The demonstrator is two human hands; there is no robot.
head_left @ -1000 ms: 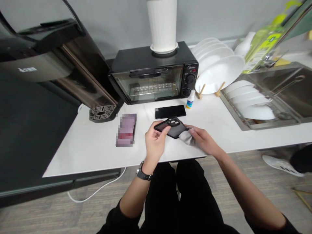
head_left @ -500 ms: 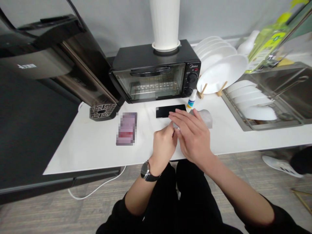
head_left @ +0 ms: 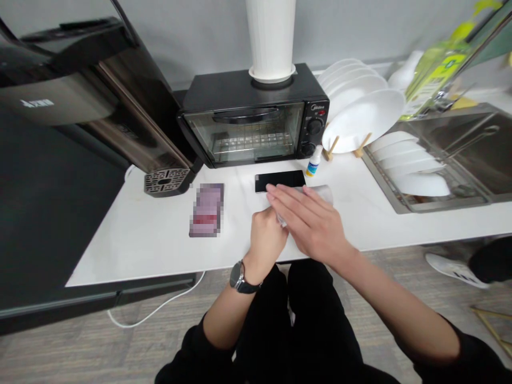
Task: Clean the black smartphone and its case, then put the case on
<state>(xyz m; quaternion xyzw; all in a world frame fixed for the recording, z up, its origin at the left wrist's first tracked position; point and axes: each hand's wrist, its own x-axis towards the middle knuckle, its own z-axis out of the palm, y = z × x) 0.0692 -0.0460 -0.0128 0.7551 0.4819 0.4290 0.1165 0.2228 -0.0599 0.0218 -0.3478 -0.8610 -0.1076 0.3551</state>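
Observation:
My left hand [head_left: 267, 240], with a black-strapped watch [head_left: 237, 275] at its wrist, is closed in front of me above the counter's front part. Over its fingers lies my right hand [head_left: 314, 218], flat, its fingers stretched out to the left. Pressed between the two hands is a thin grey cloth [head_left: 325, 193]; its loose end sticks out past the right hand, and a small fold shows by the left knuckles. Whatever else the left fingers hold is hidden. Just behind my fingertips lies a dark phone [head_left: 276, 181], and a small white spray bottle [head_left: 314, 161] stands beside it.
A second phone [head_left: 207, 210], its screen blurred out, lies to the left. Behind stand a black toaster oven [head_left: 256, 133] with a white pot [head_left: 272, 42] on top, and a drink machine [head_left: 132, 122]. Plates [head_left: 364, 117] in a rack and a sink [head_left: 486, 160] are at right.
My right hand has slid a little to the left over my left hand. The loose end of the grey cloth has shifted left with it and looks flatter.

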